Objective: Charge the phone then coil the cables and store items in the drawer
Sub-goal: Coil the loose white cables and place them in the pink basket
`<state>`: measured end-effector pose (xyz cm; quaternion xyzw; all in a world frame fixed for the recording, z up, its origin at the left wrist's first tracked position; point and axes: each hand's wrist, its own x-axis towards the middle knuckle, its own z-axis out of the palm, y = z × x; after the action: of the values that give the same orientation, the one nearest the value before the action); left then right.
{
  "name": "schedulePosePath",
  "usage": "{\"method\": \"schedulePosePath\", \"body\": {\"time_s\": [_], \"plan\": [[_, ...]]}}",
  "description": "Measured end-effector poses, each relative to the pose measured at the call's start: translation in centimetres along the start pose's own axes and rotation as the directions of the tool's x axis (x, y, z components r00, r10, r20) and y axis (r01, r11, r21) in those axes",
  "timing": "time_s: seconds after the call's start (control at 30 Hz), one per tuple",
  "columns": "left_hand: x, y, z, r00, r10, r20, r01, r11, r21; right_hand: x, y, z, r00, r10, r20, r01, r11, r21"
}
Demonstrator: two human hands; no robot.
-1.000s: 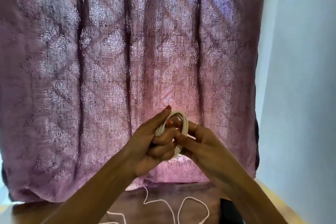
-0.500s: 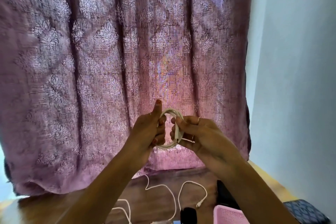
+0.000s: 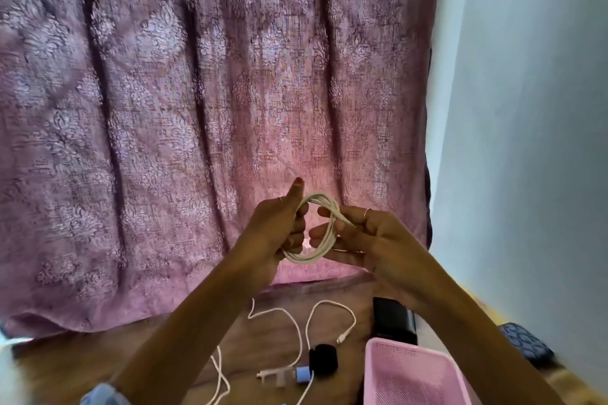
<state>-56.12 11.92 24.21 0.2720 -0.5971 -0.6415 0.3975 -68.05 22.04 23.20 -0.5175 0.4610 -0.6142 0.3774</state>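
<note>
I hold a white cable coiled into a small loop (image 3: 324, 233) up in front of the curtain. My left hand (image 3: 278, 230) grips the loop's left side, thumb pointing up. My right hand (image 3: 365, 235) pinches its right side with curled fingers. Below, on the wooden surface, another white cable (image 3: 296, 325) lies loose, its plug end (image 3: 342, 337) free. A white charger plug with a blue part (image 3: 286, 376) lies near a small black round object (image 3: 324, 363). A dark phone-like slab (image 3: 391, 319) lies partly behind my right forearm.
A pink mesh basket (image 3: 414, 375) stands at the lower right. A purple patterned curtain (image 3: 197, 108) hangs close behind the surface. A pale wall is on the right, with a dark patterned object (image 3: 526, 344) at its foot.
The view has tilted down, bringing the basket, charger and black object into sight. My hands have spread slightly, opening the coil wider between them.
</note>
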Motion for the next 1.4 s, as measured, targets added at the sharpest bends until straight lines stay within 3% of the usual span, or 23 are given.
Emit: {"method": "schedulePosePath", "body": {"time_s": [0.13,0.3,0.37,0.47,0.6,0.67,0.77,0.9,0.97,1.07,1.1,1.4], "plan": [[0.5,-2.8,1.1,0.961,-0.190,0.202,0.216,0.970,-0.112,-2.1,1.9,-2.5,0.994,0.097,0.054,-0.105,0.975,0.196],[0.0,-7.3,2.8,0.822,-0.293,0.489,0.431,0.880,-0.197,-4.8,6.1,-6.2,0.977,0.212,-0.027,-0.183,0.895,0.407],[0.0,-10.5,4.0,0.819,-0.351,0.454,0.454,0.880,-0.139,-5.8,8.6,-7.4,0.942,0.314,-0.123,-0.246,0.890,0.385],[-0.5,-15.6,5.8,0.828,-0.431,0.359,0.435,0.897,0.075,-7.3,12.4,-8.9,0.826,0.497,-0.266,-0.404,0.851,0.336],[-1.1,-19.8,7.1,0.817,-0.515,0.258,0.393,0.826,0.405,-8.8,16.1,-10.8,0.715,0.584,-0.384,-0.534,0.811,0.238],[-0.8,-21.7,7.3,0.813,-0.536,0.230,0.324,0.743,0.586,-8.9,17.2,-11.2,0.678,0.587,-0.442,-0.570,0.800,0.188],[-0.5,-23.8,7.8,0.863,-0.445,0.237,0.083,0.589,0.804,-8.5,18.4,-11.0,0.639,0.552,-0.535,-0.625,0.778,0.056],[-0.2,-25.4,9.5,0.894,-0.393,0.215,-0.028,0.432,0.902,-7.8,20.4,-11.3,0.604,0.530,-0.595,-0.680,0.732,-0.037],[-0.4,-25.7,10.0,0.905,-0.354,0.236,-0.135,0.288,0.948,-7.7,21.4,-11.4,0.587,0.528,-0.613,-0.708,0.703,-0.072],[-1.6,-25.2,10.0,0.888,-0.252,0.384,-0.389,0.031,0.921,-7.6,22.7,-11.7,0.569,0.501,-0.652,-0.746,0.648,-0.152],[-1.8,-25.1,9.9,0.879,-0.220,0.423,-0.436,-0.014,0.900,-7.6,23.0,-11.8,0.571,0.486,-0.662,-0.750,0.636,-0.180],[-2.6,-26.3,9.3,0.837,-0.289,0.464,-0.510,-0.109,0.853,-8.0,24.6,-10.6,0.716,0.253,-0.650,-0.663,0.536,-0.522]]}}
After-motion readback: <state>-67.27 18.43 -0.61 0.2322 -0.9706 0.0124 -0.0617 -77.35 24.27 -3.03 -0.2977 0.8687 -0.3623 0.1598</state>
